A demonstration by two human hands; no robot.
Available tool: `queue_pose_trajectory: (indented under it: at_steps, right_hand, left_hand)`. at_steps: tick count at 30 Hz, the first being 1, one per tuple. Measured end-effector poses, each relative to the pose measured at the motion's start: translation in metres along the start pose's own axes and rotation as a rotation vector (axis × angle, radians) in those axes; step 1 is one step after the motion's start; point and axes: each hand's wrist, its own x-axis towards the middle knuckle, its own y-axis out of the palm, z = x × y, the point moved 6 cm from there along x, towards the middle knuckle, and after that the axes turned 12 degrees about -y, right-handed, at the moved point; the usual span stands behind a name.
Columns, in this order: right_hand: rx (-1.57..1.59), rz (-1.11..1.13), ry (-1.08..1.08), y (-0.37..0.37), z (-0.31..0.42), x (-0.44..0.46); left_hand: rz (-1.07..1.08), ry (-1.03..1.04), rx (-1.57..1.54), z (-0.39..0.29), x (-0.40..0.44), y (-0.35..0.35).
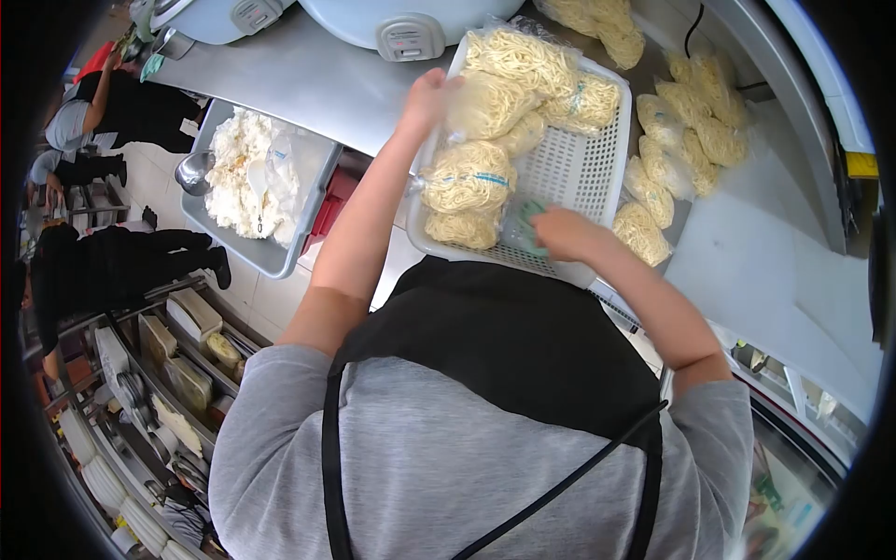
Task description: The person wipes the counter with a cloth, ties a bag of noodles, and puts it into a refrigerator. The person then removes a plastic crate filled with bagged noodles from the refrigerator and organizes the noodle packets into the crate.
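The white basket (pixel 577 173) sits right in front of the person, with bagged noodles (pixel 471 175) piled along its left side and across its far end; its holed floor shows on the right. The two hands are apart. The left hand (pixel 429 101) is at the basket's left rim, beside a noodle bag; it is blurred, and I cannot tell whether it grips the rim or the bag. The right hand (pixel 560 233) reaches into the basket's near end, fingers bent down at a green item (pixel 528 227) next to the nearest noodles. The fingertips are hidden, so I cannot tell how firmly they hold it.

To the right of the basket lie more noodle bags (pixel 695 121) in a loose cluster. Beyond its far left corner, a pale blue cooker (pixel 411 37) stands on the steel counter (pixel 280 75). Left of the basket and lower down, a gray tub (pixel 266 265) holds white food (pixel 238 177), a white spoon (pixel 259 179) and a metal bowl (pixel 194 173). Farther left, other people (pixel 140 117) stand in dark clothing.
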Motion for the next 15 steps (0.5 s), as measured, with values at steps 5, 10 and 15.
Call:
queue_pose_trajectory:
  at_steps: [5,10,15]
  right_hand:
    - [-0.168,-0.078,0.255,-0.047,-0.013,-0.011]
    - [-0.325,0.039,0.201,0.003,-0.004,-0.021]
    - [-0.501,0.238,0.222,0.000,0.002,-0.020]
  left_hand:
    - [0.046,0.066,-0.031,-0.011,-0.003,0.001]
    - [0.077,0.065,-0.012,-0.009,0.007,0.001]
    - [0.091,0.058,-0.010,-0.007,0.007,0.003]
